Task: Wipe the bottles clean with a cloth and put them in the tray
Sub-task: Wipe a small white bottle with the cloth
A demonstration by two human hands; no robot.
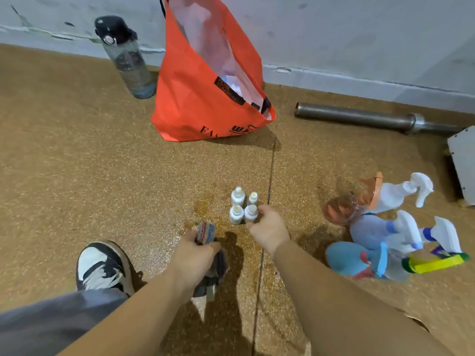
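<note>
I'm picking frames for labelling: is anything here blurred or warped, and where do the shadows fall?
Head view: spray bottles at right are smeared, the four small bottles sharper; the wall's base bows with wide-angle distortion; soft shadows lie right of the left hand and below-right of the orange bag.

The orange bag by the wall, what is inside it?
Through the open mouth of the orange fabric shopping bag only a few white and pale blue shapes show, too blurred to identify. Its orange front wall covers everything lower down.
</note>
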